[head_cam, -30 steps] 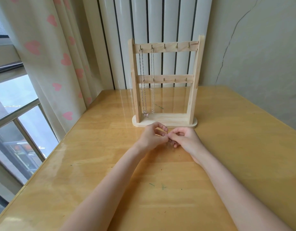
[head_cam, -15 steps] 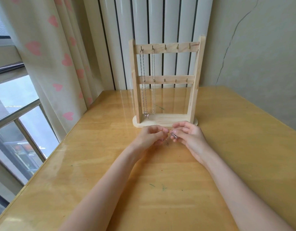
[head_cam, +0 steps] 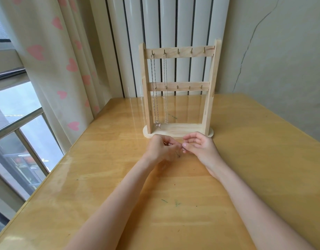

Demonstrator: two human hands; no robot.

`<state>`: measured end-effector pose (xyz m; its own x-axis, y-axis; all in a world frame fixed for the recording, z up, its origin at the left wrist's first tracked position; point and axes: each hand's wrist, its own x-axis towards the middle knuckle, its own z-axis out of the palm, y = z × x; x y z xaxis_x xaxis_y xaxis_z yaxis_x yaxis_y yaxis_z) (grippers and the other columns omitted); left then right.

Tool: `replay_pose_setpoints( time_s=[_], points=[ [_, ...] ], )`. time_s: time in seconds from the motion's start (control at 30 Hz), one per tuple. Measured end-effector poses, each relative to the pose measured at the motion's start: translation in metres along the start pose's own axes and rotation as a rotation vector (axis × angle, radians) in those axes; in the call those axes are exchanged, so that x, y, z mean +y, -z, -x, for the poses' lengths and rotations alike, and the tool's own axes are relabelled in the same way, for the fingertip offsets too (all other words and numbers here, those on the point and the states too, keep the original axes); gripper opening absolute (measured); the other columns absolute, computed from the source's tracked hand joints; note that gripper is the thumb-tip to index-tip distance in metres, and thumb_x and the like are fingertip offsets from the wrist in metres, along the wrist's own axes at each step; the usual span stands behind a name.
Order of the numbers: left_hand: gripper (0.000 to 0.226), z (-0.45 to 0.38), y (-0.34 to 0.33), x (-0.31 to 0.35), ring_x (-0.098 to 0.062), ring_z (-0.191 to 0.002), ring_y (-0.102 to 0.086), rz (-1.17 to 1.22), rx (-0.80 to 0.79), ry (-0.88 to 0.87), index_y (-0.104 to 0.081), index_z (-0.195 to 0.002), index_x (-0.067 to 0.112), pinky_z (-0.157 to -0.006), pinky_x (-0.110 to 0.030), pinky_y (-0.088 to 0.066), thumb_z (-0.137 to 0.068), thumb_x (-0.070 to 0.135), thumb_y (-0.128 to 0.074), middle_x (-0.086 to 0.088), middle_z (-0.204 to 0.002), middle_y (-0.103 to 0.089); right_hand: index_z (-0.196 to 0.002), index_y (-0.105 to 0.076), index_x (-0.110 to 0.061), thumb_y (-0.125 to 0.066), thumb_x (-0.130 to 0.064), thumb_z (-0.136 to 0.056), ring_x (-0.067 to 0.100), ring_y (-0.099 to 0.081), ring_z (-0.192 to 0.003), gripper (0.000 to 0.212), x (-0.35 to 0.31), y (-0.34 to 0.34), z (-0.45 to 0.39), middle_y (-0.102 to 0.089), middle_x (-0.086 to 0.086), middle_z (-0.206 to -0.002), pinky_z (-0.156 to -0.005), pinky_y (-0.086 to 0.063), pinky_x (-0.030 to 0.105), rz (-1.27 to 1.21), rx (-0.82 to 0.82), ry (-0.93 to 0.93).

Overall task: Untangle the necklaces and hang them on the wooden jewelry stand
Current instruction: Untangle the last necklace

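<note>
The wooden jewelry stand (head_cam: 208, 98) is upright at the far side of the table, with two rows of small hooks. Two silver necklaces (head_cam: 155, 91) hang from the two leftmost top hooks and reach down to its base. Just in front of the base, my left hand (head_cam: 160, 148) and my right hand (head_cam: 200, 147) meet above the tabletop. Both pinch a small silver necklace (head_cam: 183, 149) between their fingertips; a bit of chain and a small charm show between them. Most of that chain is hidden by my fingers.
The yellow wooden table (head_cam: 173, 213) stretches toward me, with a few small green marks on it. A window and a heart-patterned curtain (head_cam: 52, 69) are at the left. A white ribbed radiator (head_cam: 173, 24) and a cracked wall stand behind the stand.
My hands have drawn slightly apart, and my right hand's fingers have lifted and spread. The hanging necklaces and the stand have not moved.
</note>
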<state>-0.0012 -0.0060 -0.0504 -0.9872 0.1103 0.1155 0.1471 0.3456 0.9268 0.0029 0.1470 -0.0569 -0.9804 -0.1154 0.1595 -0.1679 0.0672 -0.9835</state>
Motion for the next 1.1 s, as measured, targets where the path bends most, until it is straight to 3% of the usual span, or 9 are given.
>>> replay_pose_setpoints(
  time_s=[0.1,0.2,0.43,0.53,0.6,0.67,0.77,0.87,1.1],
  points=[
    [0.020,-0.002,-0.001,0.001,-0.019,-0.052,-0.056,-0.053,0.074,-0.017,-0.063,-0.066,0.016,-0.053,-0.026,-0.046,-0.085,0.012,-0.064,-0.006,-0.063,-0.062,-0.100,-0.060,-0.006,-0.062,0.006,-0.082,0.006,-0.064,-0.066,0.022,-0.002,-0.001,0.000,-0.067,0.006,-0.089,-0.072,-0.052,0.016,-0.045,-0.035,0.002],
    [0.020,-0.004,-0.003,0.001,-0.008,-0.054,-0.050,-0.269,0.126,-0.106,-0.060,-0.067,0.016,-0.056,-0.020,-0.039,-0.087,0.018,-0.062,0.006,-0.062,-0.056,-0.099,-0.060,0.000,-0.062,0.010,-0.080,0.004,-0.063,-0.062,0.021,-0.004,-0.002,0.000,-0.066,0.008,-0.084,-0.066,-0.051,0.013,-0.019,-0.009,0.022],
    [0.019,0.000,-0.004,-0.004,-0.015,-0.068,-0.047,-0.545,0.198,-0.251,-0.062,-0.083,0.005,-0.067,-0.029,-0.040,-0.087,0.024,-0.062,0.004,-0.078,-0.046,-0.089,-0.062,-0.008,-0.058,0.009,-0.082,0.014,-0.058,-0.067,0.018,-0.001,-0.001,-0.003,-0.062,0.009,-0.082,-0.061,-0.050,0.015,-0.011,0.069,-0.007],
    [0.010,-0.002,0.000,-0.004,-0.018,-0.064,-0.052,-0.449,0.131,-0.176,-0.063,-0.079,0.011,-0.069,-0.032,-0.044,-0.085,0.019,-0.064,0.000,-0.068,-0.056,-0.089,-0.062,-0.010,-0.057,0.007,-0.084,0.015,-0.058,-0.069,0.018,-0.002,0.007,-0.003,-0.062,0.006,-0.082,-0.062,-0.048,0.020,-0.150,0.114,-0.027],
    [0.003,-0.002,0.002,-0.005,-0.012,-0.061,-0.048,-0.419,0.087,-0.149,-0.067,-0.084,0.016,-0.067,-0.029,-0.041,-0.082,0.018,-0.067,0.005,-0.065,-0.053,-0.090,-0.061,-0.009,-0.056,0.008,-0.085,0.015,-0.058,-0.068,0.018,-0.005,0.009,-0.002,-0.061,0.006,-0.082,-0.058,-0.045,0.020,-0.224,0.097,-0.023],
    [0.015,-0.002,0.001,-0.002,-0.003,-0.065,-0.046,-0.388,0.084,-0.158,-0.069,-0.098,0.019,-0.071,-0.023,-0.038,-0.083,0.018,-0.066,0.008,-0.075,-0.047,-0.093,-0.061,-0.007,-0.055,0.009,-0.085,0.015,-0.056,-0.066,0.018,-0.008,0.006,-0.001,-0.061,0.007,-0.081,-0.054,-0.043,0.019,-0.280,0.043,-0.013],
    [0.019,0.003,-0.002,0.008,0.004,-0.075,-0.058,0.000,-0.024,-0.126,-0.067,-0.106,0.013,-0.077,-0.011,-0.045,-0.088,0.011,-0.062,0.006,-0.090,-0.061,-0.094,-0.060,-0.006,-0.055,0.010,-0.085,0.013,-0.056,-0.065,0.019,-0.011,0.003,0.000,-0.062,0.007,-0.079,-0.053,-0.040,0.019,-0.287,-0.022,0.014],
    [0.021,0.006,-0.004,0.009,-0.005,-0.083,-0.063,0.272,-0.093,-0.046,-0.064,-0.107,0.006,-0.076,-0.016,-0.050,-0.086,0.007,-0.063,-0.004,-0.090,-0.069,-0.093,-0.061,-0.009,-0.056,0.008,-0.085,0.010,-0.058,-0.066,0.019,-0.012,0.001,0.000,-0.064,0.005,-0.079,-0.054,-0.040,0.019,-0.245,-0.012,0.037],
    [0.014,0.003,0.000,0.009,0.000,-0.062,-0.060,0.234,-0.078,0.043,-0.064,-0.092,0.014,-0.063,-0.013,-0.048,-0.081,0.010,-0.070,0.010,-0.063,-0.066,-0.092,-0.061,-0.012,-0.059,0.003,-0.085,0.016,-0.059,-0.074,0.017,-0.010,-0.003,0.000,-0.067,0.005,-0.083,-0.057,-0.040,0.019,-0.082,0.007,0.065]
  ],
)
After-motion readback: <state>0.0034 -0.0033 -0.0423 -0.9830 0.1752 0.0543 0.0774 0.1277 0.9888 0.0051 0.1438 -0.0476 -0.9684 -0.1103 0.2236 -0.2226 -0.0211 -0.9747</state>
